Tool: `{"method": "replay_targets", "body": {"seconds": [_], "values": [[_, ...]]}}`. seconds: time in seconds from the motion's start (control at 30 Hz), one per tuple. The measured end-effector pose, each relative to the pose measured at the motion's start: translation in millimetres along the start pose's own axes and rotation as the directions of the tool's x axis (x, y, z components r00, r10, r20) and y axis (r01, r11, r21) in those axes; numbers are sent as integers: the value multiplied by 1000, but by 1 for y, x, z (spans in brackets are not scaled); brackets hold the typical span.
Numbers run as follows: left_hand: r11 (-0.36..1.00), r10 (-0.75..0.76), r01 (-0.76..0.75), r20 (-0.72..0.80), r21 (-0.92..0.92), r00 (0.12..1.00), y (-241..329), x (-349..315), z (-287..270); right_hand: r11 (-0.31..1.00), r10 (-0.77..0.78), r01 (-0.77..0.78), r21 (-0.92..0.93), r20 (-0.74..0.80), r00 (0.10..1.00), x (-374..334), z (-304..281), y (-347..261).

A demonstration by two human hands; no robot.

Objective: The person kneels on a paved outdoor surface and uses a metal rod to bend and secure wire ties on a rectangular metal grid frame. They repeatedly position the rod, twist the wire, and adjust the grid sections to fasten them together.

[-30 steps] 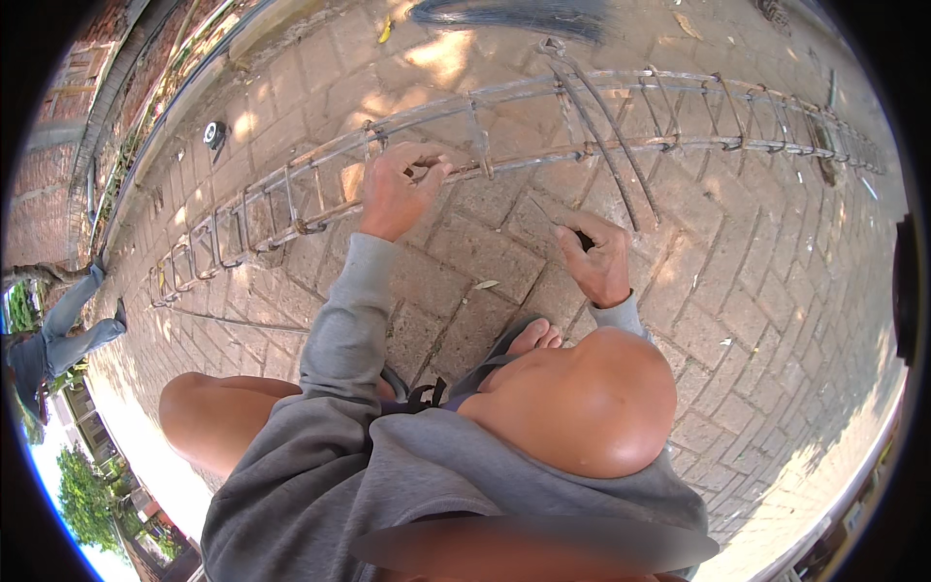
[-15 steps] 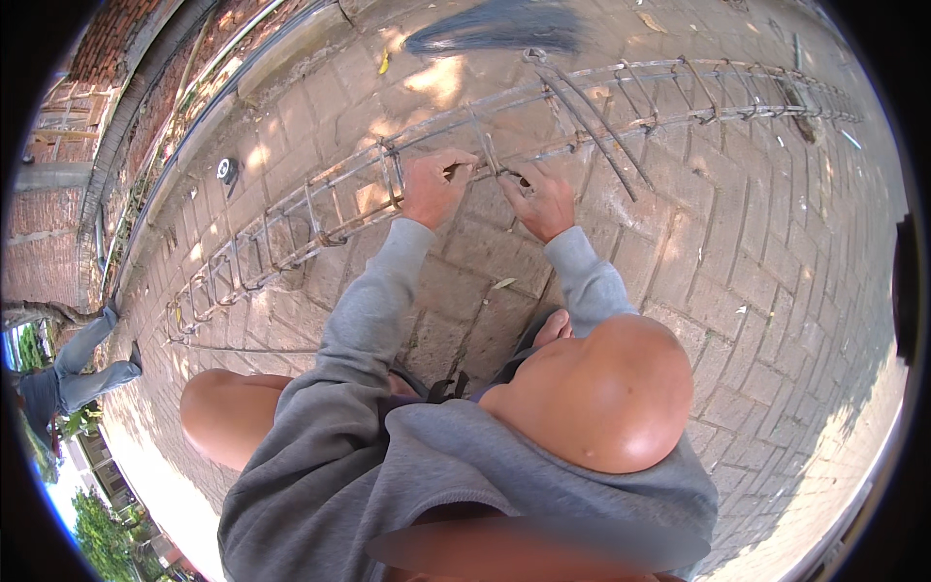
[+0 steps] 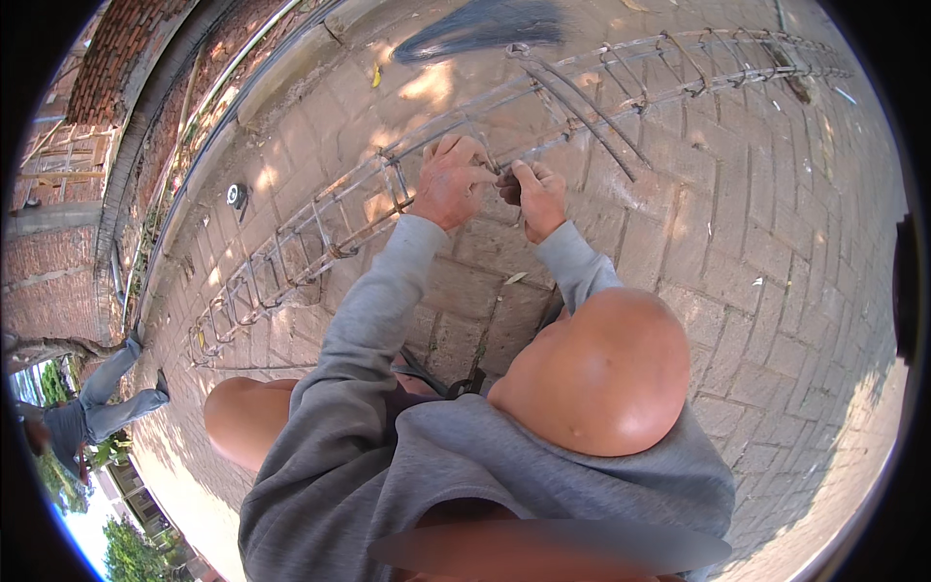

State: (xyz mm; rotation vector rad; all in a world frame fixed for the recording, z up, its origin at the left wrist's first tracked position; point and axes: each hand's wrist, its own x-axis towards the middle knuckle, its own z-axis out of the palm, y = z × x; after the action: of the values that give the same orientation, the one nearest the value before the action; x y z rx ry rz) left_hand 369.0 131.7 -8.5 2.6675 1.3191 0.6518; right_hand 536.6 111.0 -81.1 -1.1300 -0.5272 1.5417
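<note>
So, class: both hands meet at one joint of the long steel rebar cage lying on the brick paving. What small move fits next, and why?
Probably a short twist by the right hand to tighten the joint, since it pinches something small there while the left hand steadies the rebar cage. The joint itself is hidden.

Just one view here, a fisheye worn on the person's head, looking steeply down and a bit forward over their own knees (image 3: 592, 373) onto the brick paving (image 3: 756, 252). It's close in: the left hand (image 3: 448, 179) and right hand (image 3: 536, 194) sit around 12 o'clock, just above centre, on the long rebar cage (image 3: 320, 228) that curves from 9 toward 1 o'clock. Straight lines bend near the rim, and a brick wall (image 3: 116, 58) shows at 10 o'clock.
</note>
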Motion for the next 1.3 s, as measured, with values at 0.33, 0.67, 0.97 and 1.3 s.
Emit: {"method": "replay_targets", "body": {"seconds": [0.33,0.67,0.97,1.3], "values": [[608,-572,612,255,-506,780,-19,21,8,957,232,-245,153,94,968,-12,-6,-4],[599,-501,592,325,-539,802,-32,28,18,912,272,-309,271,163,948,-14,-10,11],[186,-275,744,693,-642,667,-56,36,16,749,326,-439,496,301,896,-25,5,14],[221,-270,697,644,-682,716,-48,35,17,391,-569,480,-785,204,797,-46,-34,-67]]}}
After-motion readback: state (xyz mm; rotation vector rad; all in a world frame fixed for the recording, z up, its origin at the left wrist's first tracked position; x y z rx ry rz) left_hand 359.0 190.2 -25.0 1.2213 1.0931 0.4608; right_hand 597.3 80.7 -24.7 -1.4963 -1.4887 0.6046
